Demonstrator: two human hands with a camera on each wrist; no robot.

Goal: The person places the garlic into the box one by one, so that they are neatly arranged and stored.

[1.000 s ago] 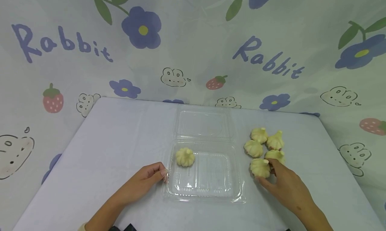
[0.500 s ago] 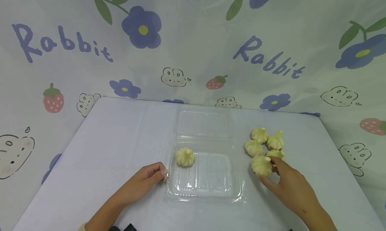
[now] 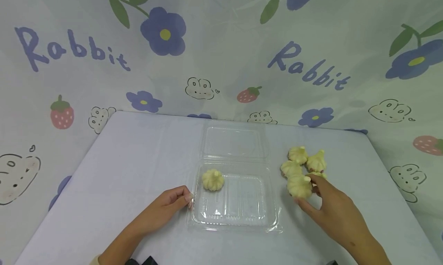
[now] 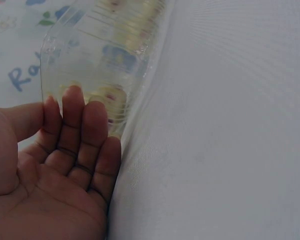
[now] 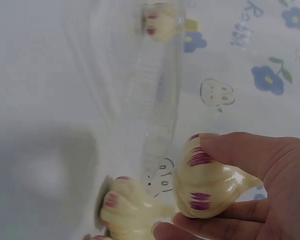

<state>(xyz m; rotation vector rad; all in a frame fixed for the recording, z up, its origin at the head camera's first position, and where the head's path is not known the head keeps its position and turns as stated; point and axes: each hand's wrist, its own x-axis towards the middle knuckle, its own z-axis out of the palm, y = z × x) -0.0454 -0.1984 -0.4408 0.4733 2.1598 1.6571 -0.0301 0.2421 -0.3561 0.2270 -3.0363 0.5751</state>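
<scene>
A garlic bulb, cream with purple streaks, is held between the thumb and fingers of my right hand. In the right wrist view this bulb is raised off the table, with a shadow below. My left hand pinches the left rim of an open clear plastic box. Thumb and fingers meet at the rim of the box in the left wrist view. Another garlic bulb sits in the back left corner of the box.
Several more garlic bulbs lie grouped right of the box; the held one partly covers some of them. The box's lid lies folded back behind it. A white-covered table ends at a printed curtain behind.
My right hand has lifted the garlic bulb from the front of the group, and it now overlaps the bulb behind. My left hand stays at the rim of the box.
</scene>
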